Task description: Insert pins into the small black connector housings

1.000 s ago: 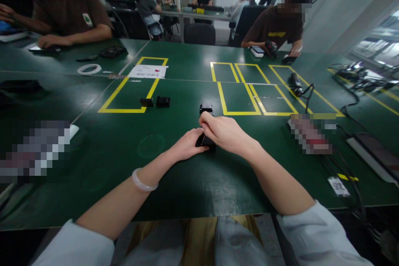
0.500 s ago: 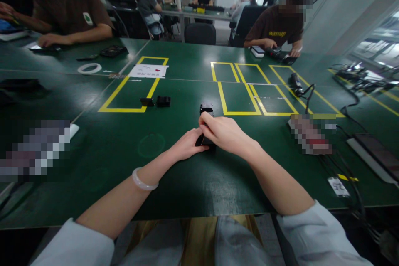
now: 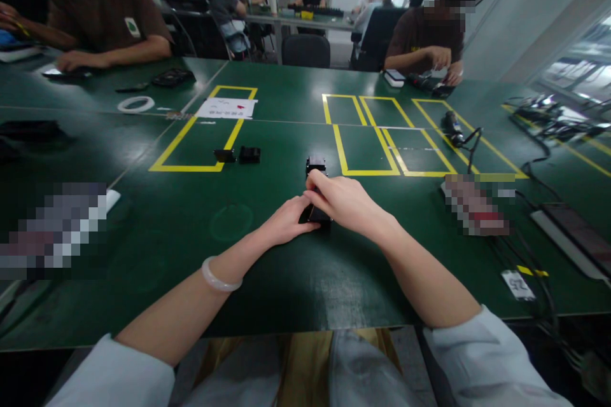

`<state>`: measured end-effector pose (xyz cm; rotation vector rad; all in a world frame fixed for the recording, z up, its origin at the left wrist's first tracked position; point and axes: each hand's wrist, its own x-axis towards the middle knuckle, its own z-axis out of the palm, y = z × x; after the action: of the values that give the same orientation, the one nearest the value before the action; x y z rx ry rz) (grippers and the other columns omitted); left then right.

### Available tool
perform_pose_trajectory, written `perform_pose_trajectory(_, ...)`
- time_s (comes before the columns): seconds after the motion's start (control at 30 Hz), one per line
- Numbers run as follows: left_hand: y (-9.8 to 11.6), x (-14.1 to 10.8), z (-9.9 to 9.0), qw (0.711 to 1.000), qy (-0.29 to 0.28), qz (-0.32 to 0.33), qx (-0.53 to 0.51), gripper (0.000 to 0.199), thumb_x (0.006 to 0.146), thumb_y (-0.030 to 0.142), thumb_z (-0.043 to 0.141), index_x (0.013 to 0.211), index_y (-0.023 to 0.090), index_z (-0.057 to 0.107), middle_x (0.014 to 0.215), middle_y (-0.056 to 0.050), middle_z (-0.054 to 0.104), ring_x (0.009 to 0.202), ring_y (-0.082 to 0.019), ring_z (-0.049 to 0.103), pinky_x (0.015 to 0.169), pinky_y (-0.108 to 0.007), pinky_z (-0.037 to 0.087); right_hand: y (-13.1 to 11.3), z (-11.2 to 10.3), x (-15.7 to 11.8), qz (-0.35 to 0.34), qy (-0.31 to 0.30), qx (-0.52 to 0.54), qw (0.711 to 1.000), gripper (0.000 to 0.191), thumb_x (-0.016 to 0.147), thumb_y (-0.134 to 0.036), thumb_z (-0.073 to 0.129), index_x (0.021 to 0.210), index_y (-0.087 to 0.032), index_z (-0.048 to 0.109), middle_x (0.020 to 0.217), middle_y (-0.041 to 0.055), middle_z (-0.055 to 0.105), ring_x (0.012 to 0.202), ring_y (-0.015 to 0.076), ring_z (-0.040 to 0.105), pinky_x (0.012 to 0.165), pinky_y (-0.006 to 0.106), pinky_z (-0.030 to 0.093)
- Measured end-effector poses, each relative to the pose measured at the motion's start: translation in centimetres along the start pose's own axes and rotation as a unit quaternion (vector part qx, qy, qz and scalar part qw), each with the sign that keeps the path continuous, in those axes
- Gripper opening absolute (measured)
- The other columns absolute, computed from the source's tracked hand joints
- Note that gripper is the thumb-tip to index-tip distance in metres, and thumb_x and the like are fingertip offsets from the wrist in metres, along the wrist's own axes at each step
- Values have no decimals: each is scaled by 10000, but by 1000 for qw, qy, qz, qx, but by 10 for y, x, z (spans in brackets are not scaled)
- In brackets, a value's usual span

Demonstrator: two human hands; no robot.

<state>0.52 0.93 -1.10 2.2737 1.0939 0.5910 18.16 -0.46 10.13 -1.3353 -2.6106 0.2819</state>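
Note:
A black blocky part (image 3: 321, 215) rests on the green table between my hands, mostly covered by them; its exact kind cannot be made out. My left hand (image 3: 289, 219) is closed round its left side, thumb along the near edge. From the right, my right hand (image 3: 341, 197) reaches over the top, fingers pinched on the part close to my left fingertips. Another black piece (image 3: 316, 163) sticks out just beyond my right fingers; I cannot tell whether it is joined to the held part. Farther left lie two small black pieces, one thin and upright (image 3: 224, 155), one blocky (image 3: 250, 154).
Yellow tape rectangles (image 3: 367, 173) mark the green table (image 3: 267, 292). A white paper sheet (image 3: 229, 108) and a tape roll (image 3: 136, 104) lie at the back left. Blurred-out devices flank me. Cables (image 3: 539, 280) run along the right. Co-workers sit across the table.
My hands hold nearly the same pose on the black part, with only a slight shift of the right fingers. Across the table at right, a co-worker has raised one hand.

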Motion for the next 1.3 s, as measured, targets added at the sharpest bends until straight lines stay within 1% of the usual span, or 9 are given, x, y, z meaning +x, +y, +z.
perform_pose_trajectory(0.2,2,0,-1,1000,3,-4,-11,450,828,375,703,1211,188,557,1250,-103,635,1137,-320,610,979,-463,486,-2,-1,-1,-8,-1,4,1000,200,997,-274,380,1096,-192,533,889,38,690,716,149,593,611,253,295)
perform_pose_trajectory(0.4,-2,0,1,1000,-2,-1,-6,477,844,396,684,1255,201,543,1267,-102,629,1161,-330,600,988,-476,476,-1,-1,0,-3,-2,-3,1000,230,1006,-353,393,1094,-197,538,858,37,691,704,155,587,607,256,283)
perform_pose_trajectory(0.57,0,0,0,1000,-1,-3,-8,457,834,380,698,1221,188,550,1269,-106,625,1162,-323,598,985,-468,480,-2,-1,0,-12,-1,3,1000,202,990,-273,385,1101,-193,534,871,35,687,693,147,580,601,254,283)
perform_pose_trajectory(0.67,1,0,0,1000,0,-1,-12,454,828,364,703,1220,188,554,1281,-107,620,1170,-323,593,994,-476,475,-2,-2,-1,-14,0,9,1000,188,977,-255,400,1098,-195,531,893,37,687,711,145,585,609,252,291)
perform_pose_trajectory(0.83,-2,0,1,1000,1,-2,-6,484,833,396,693,1253,202,548,1270,-103,627,1148,-330,604,986,-484,477,-1,-1,0,-2,-1,3,1000,220,1000,-354,403,1080,-200,538,863,35,687,712,152,589,612,255,290)
perform_pose_trajectory(0.9,-2,0,1,1000,2,-4,-3,495,830,391,696,1261,202,541,1271,-99,627,1148,-329,604,986,-482,478,0,-1,0,3,-4,1,1000,218,1003,-345,398,1079,-199,541,853,34,688,705,151,588,611,255,289)
perform_pose_trajectory(1.0,0,0,1,1000,5,-1,-7,478,827,374,701,1242,195,547,1268,-94,626,1156,-321,599,991,-469,479,-1,-2,0,3,-7,5,1000,198,999,-287,388,1089,-196,539,881,39,693,712,146,589,616,253,295)
perform_pose_trajectory(1.1,0,0,0,1000,4,0,-8,467,830,365,702,1234,187,547,1270,-98,624,1159,-318,598,991,-460,481,-2,-3,-1,0,-5,11,1000,188,992,-270,393,1088,-195,536,905,41,694,716,144,587,613,251,292)
perform_pose_trajectory(1.3,-1,0,0,1000,-6,0,-3,484,844,382,689,1264,197,536,1277,-100,623,1144,-323,606,986,-472,480,-1,-1,0,-3,0,2,1000,213,1003,-354,407,1065,-197,537,843,33,684,702,152,585,603,252,280)
